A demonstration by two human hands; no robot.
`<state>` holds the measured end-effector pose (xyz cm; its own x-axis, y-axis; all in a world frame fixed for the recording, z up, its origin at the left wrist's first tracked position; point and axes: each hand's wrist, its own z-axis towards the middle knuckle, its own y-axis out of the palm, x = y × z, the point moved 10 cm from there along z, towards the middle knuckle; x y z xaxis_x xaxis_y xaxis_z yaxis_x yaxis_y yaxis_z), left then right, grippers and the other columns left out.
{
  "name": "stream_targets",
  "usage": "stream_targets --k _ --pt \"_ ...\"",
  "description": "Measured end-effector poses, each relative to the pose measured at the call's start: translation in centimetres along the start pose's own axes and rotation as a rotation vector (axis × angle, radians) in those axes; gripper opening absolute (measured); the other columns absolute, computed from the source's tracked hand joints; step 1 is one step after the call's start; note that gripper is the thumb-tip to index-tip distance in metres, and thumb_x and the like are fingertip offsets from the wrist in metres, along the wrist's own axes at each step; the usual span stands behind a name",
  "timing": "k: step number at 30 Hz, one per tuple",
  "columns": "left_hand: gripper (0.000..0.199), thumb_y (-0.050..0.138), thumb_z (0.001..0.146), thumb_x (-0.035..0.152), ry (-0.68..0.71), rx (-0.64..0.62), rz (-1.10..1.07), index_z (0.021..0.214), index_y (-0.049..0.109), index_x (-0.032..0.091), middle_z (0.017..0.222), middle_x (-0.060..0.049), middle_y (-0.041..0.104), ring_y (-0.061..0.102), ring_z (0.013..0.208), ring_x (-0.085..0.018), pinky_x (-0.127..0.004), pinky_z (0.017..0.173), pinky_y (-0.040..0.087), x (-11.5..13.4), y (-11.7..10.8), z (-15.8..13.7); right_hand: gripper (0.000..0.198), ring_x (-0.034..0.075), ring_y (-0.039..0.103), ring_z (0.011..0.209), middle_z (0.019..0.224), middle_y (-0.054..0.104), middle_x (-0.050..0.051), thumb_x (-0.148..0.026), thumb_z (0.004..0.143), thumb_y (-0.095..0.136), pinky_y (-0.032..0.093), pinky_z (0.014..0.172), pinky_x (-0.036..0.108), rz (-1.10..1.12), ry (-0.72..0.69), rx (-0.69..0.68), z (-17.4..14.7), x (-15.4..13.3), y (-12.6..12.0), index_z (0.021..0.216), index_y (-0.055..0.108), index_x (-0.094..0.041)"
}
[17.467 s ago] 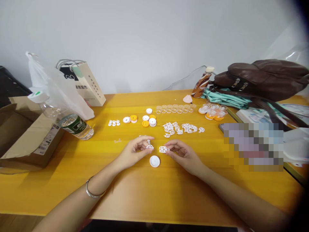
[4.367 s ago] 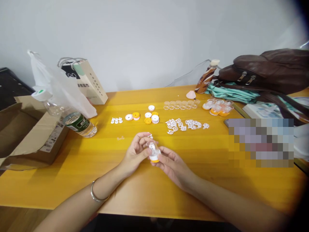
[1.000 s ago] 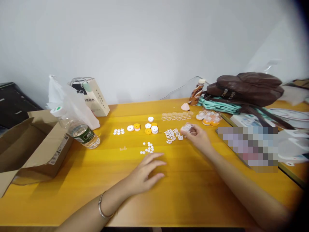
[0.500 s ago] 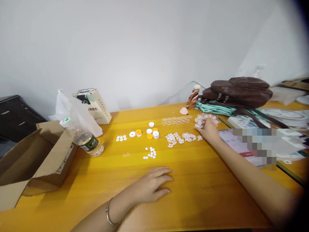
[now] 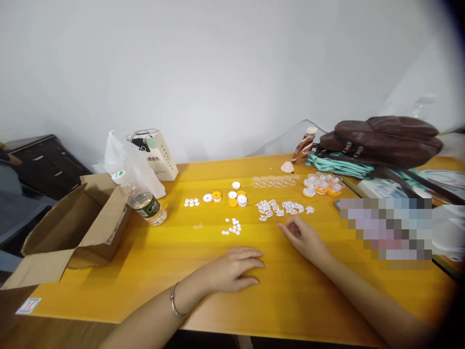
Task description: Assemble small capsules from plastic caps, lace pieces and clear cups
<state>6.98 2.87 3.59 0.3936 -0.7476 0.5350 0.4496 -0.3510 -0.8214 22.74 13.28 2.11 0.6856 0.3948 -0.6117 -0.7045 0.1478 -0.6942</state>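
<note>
My left hand [image 5: 238, 268] lies on the yellow wooden table with its fingers stretched out, holding nothing. A metal bangle [image 5: 174, 299] circles that wrist. Beyond its fingers are scattered small white discs [image 5: 235, 228]. My right hand [image 5: 303, 240] is loosely curled, thumb and fingers apart, with nothing visible in it. It is just in front of the white lattice-like plastic pieces [image 5: 289, 207]. Behind them stand rows of clear round caps [image 5: 274, 182]. To the right is a cluster of clear-topped orange and white round pieces [image 5: 322, 185]. White and orange round discs [image 5: 238, 198] sit mid-table.
An open cardboard box [image 5: 98, 237] and a tilted water bottle [image 5: 145, 203] are at left, near a paper bag [image 5: 160, 152]. A brown bottle [image 5: 304, 148], pink cone [image 5: 286, 166] and brown leather bag [image 5: 385, 138] are at back right. Small white pieces [image 5: 191, 202] lie left of the discs.
My right hand has left the clear-topped round pieces and drawn back toward me, in front of the lattice pieces. My left hand stays put. The view has shifted slightly left.
</note>
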Motion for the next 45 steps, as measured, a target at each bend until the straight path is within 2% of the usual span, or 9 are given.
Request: stream_targets --k 3,6,11,15,19,28,35,39,45 --pt "0.029 0.048 0.086 0.029 0.057 0.044 0.048 0.112 0.055 0.018 0.125 -0.009 0.054 0.049 0.117 -0.018 -0.031 0.102 0.037 0.6 -0.7 0.2 0.031 0.011 0.038 0.045 0.051 0.042 -0.004 -0.045 0.084 0.043 0.032 0.045 0.022 -0.050 -0.065 -0.092 -0.6 -2.0 1.4 0.065 0.040 -0.021" --pt "0.026 0.048 0.087 0.022 0.024 0.269 0.121 0.111 0.056 0.020 0.116 -0.006 0.060 0.054 0.108 -0.016 -0.031 0.098 0.040 -0.6 -4.3 -0.5 0.037 0.010 0.036 0.041 0.046 0.041 -0.004 -0.043 0.086 0.040 0.027 0.043 0.022 -0.143 -0.128 -0.163 -0.6 -2.9 2.1 0.057 0.038 -0.020" --pt "0.024 0.045 0.086 0.020 -0.340 0.837 0.306 0.108 0.056 0.019 0.102 -0.009 0.061 0.056 0.098 -0.019 -0.036 0.088 0.045 -8.1 -13.9 -6.6 0.040 0.011 0.042 0.041 0.046 0.048 -0.001 -0.041 0.087 0.037 0.022 0.045 0.024 -0.284 -0.265 -0.262 -1.1 -4.2 3.3 0.053 0.042 -0.020" --pt "0.030 0.046 0.083 0.020 -0.665 0.885 0.448 0.111 0.052 0.012 0.105 -0.014 0.057 0.054 0.099 -0.025 -0.040 0.087 0.045 -14.9 -16.8 -10.7 0.040 0.012 0.045 0.043 0.048 0.052 0.000 -0.041 0.087 0.036 0.019 0.047 0.024 -0.370 -0.262 -0.278 -1.2 -4.3 3.8 0.054 0.044 -0.019" --pt "0.024 0.047 0.080 0.018 -0.722 0.855 0.466 0.103 0.056 0.013 0.100 -0.014 0.058 0.054 0.100 -0.028 -0.044 0.090 0.042 -17.5 -16.7 -11.5 0.039 0.012 0.047 0.046 0.051 0.053 0.001 -0.041 0.086 0.037 0.017 0.047 0.025 -0.421 -0.200 -0.303 -1.1 -4.1 3.9 0.055 0.046 -0.019" --pt "0.033 0.057 0.078 0.025 -0.596 0.670 0.439 0.110 0.053 0.018 0.112 -0.011 0.058 0.050 0.109 -0.025 -0.037 0.096 0.038 -16.0 -14.3 -5.7 0.035 0.013 0.050 0.050 0.056 0.057 0.002 -0.040 0.086 0.037 0.016 0.048 0.025 -0.458 -0.127 -0.286 -1.9 -5.1 3.5 0.061 0.051 -0.019" --pt "0.025 0.052 0.082 0.029 -0.657 0.672 0.424 0.101 0.057 0.015 0.100 -0.013 0.063 0.057 0.098 -0.026 -0.037 0.085 0.043 -16.4 -14.7 -3.9 0.035 0.013 0.050 0.052 0.058 0.059 0.001 -0.040 0.087 0.038 0.017 0.048 0.025 -0.460 -0.099 -0.267 -3.0 -5.8 3.2 0.063 0.053 -0.019" --pt "0.026 0.047 0.084 0.031 -0.641 0.688 0.433 0.103 0.055 0.015 0.105 -0.014 0.061 0.055 0.101 -0.025 -0.038 0.089 0.039 -13.9 -14.0 -4.8 0.035 0.013 0.050 0.052 0.057 0.058 0.001 -0.040 0.087 0.037 0.017 0.048 0.025 -0.449 -0.093 -0.258 -3.1 -5.7 3.2 0.063 0.052 -0.019" --pt "0.022 0.058 0.076 0.033 -0.524 0.496 0.421 0.095 0.058 0.023 0.093 -0.004 0.065 0.057 0.091 -0.023 -0.035 0.082 0.039 -8.0 -9.1 -6.4 0.035 0.012 0.049 0.051 0.055 0.056 0.000 -0.040 0.088 0.036 0.017 0.048 0.024 -0.410 -0.114 -0.241 -3.0 -5.7 3.2 0.062 0.050 -0.019"
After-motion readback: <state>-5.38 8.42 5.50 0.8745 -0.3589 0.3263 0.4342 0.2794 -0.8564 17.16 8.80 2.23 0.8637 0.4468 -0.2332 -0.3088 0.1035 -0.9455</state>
